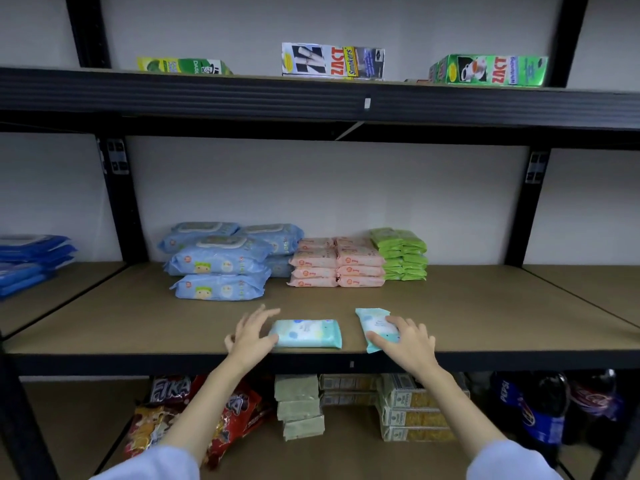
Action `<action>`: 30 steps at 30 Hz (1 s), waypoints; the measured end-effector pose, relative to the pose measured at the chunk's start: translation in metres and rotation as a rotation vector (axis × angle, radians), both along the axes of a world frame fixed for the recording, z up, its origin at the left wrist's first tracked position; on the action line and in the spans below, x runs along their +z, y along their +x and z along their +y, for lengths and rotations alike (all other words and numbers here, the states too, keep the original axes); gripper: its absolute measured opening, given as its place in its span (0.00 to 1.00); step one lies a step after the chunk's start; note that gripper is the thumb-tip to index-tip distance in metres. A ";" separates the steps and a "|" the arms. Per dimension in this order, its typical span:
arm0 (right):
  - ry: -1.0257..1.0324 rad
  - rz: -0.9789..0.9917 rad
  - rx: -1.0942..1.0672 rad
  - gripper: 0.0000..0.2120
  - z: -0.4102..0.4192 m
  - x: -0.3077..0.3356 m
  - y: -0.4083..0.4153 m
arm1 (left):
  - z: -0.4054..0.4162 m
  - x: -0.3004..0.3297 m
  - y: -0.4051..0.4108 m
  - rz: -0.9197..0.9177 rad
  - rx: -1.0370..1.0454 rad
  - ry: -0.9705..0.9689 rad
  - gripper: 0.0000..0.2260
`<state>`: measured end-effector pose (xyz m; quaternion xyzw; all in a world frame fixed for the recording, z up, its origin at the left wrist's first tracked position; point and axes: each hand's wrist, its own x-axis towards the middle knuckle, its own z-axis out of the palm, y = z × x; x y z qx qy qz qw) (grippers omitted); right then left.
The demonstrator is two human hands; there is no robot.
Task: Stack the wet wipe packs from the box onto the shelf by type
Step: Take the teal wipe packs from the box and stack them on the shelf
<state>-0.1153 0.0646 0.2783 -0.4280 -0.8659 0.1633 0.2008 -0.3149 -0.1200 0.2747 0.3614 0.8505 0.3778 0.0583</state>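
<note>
**Two teal packs at the front of the middle shelf**

Two teal wet wipe packs lie on the brown board of the middle shelf (485, 317), close to its front edge. The left teal pack (306, 333) lies flat and square to that edge. The right teal pack (375, 327) is turned at an angle, one end pointing toward the back of the shelf, and sits just beside the first with a gap between them.

The person's left hand (251, 336) is at the left end of the left teal pack, fingers spread wide and slightly blurred, the thumb touching the pack's near corner; it is not closed around anything. The right hand (407, 341) rests flat on top of the right teal pack, fingers splayed across it, pressing rather than pinching.

Farther back on the same shelf stand sorted stacks: large blue packs (225, 259) behind the left hand, pink packs (337, 263) in two columns just beside them, and green packs (400, 254) touching the pink ones on their far side.
</note>
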 end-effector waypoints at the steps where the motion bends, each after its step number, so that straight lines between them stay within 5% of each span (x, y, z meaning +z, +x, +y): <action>1: 0.000 -0.003 -0.002 0.29 0.000 -0.001 -0.001 | 0.002 -0.001 0.002 0.053 0.051 -0.019 0.19; 5: 0.011 -0.031 -0.012 0.28 -0.006 -0.003 -0.011 | 0.014 -0.010 0.015 0.225 0.189 -0.064 0.18; 15: 0.004 -0.036 0.024 0.29 -0.010 -0.007 -0.025 | 0.033 -0.003 0.017 0.140 0.113 -0.117 0.30; 24: -0.226 -0.078 0.192 0.23 -0.006 0.000 -0.037 | 0.036 -0.001 0.004 0.082 0.033 -0.112 0.18; 30: -0.135 -0.095 0.150 0.27 -0.018 -0.004 -0.046 | 0.033 0.002 0.001 0.037 -0.098 -0.184 0.22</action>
